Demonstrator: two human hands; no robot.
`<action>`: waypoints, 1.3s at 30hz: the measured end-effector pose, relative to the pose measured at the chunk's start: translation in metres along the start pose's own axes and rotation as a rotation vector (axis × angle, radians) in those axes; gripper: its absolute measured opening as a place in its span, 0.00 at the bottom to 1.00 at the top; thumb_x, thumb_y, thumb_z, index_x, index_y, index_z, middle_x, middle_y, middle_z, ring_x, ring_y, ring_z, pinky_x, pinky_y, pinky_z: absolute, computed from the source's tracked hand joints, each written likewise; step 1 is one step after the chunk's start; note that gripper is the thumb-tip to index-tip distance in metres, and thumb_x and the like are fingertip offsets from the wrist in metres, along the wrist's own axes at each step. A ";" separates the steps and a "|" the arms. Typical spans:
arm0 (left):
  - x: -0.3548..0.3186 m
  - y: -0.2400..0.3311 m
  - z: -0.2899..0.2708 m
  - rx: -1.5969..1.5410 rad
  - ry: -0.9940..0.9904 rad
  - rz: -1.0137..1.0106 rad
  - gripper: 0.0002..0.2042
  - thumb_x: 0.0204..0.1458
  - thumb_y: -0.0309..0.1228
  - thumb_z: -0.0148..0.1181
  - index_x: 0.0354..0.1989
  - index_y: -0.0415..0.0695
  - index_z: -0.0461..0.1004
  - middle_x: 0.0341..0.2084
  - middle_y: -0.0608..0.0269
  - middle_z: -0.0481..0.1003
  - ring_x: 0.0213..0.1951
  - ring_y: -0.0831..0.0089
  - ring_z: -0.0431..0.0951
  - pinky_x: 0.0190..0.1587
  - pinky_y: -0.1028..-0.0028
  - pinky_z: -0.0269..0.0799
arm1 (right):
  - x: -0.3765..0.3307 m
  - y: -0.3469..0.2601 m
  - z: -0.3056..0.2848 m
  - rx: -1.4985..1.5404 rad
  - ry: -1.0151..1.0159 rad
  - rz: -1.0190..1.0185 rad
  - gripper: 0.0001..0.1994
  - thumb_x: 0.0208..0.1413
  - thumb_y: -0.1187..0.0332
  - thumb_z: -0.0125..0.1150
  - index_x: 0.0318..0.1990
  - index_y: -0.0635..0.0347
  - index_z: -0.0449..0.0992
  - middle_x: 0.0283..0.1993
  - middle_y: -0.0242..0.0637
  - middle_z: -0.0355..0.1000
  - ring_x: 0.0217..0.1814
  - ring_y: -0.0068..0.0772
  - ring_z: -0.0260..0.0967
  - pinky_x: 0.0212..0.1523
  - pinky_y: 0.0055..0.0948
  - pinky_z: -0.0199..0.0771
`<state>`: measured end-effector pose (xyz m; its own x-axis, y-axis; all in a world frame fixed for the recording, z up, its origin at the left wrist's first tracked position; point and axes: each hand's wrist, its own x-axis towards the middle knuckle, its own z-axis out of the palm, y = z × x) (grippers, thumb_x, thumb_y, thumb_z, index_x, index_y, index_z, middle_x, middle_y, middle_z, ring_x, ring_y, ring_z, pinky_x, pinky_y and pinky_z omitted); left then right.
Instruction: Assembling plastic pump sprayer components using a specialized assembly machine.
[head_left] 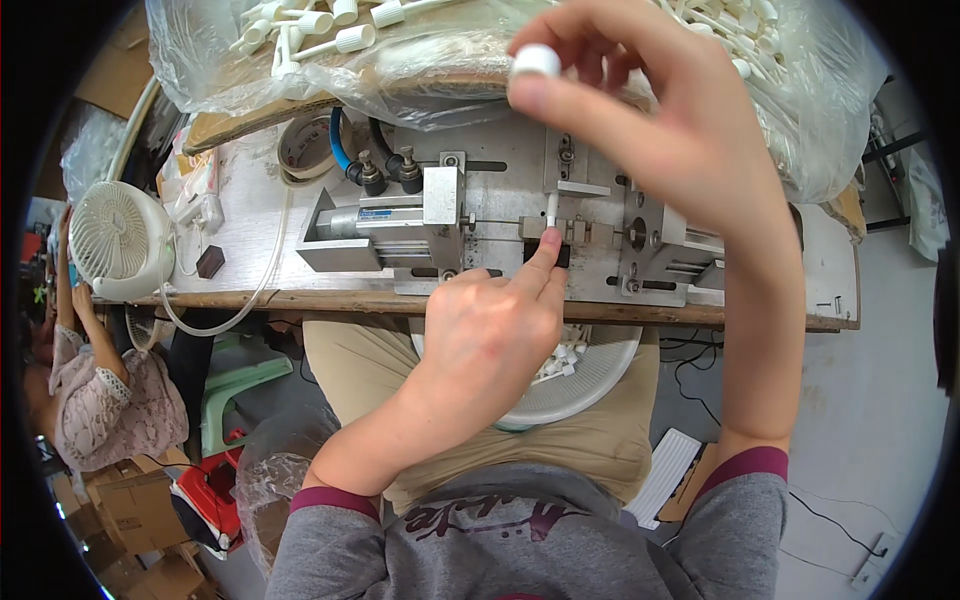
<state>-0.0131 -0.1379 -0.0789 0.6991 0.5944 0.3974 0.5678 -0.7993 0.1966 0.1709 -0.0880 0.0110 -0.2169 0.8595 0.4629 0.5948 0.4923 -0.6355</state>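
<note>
While hands (495,335) apart, cap (535,61) aloft

Hands: two, one left (490,330) and one right (675,125). One white cap (535,61) is in the right's grasp, and one white stick (552,207) is at the left's fingertip. At left, one fan (118,240), one dark block (210,262) and one tape roll (292,155); beside the roll, two hoses (337,140), one blue, one black, and two valves (407,173). One basin (612,375), near; its white pieces (568,357) overlap too much to count, as do the loose caps (355,38), far. Left: one green stool (240,385), one other person (120,415).
</note>
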 end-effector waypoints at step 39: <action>0.038 -0.036 -0.055 -0.472 0.240 0.079 0.21 0.40 0.23 0.75 0.47 0.43 0.84 0.53 0.52 0.79 0.47 0.63 0.83 0.50 0.65 0.78 | -0.054 0.007 0.011 -0.210 0.305 -0.025 0.10 0.53 0.68 0.70 0.39 0.63 0.80 0.35 0.36 0.81 0.24 0.28 0.76 0.26 0.25 0.73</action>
<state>-0.0314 -0.0915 -0.0215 0.5815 0.5385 0.6098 0.2223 -0.8263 0.5176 0.1781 -0.1291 -0.0254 -0.0119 0.7514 0.6597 0.7449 0.4468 -0.4955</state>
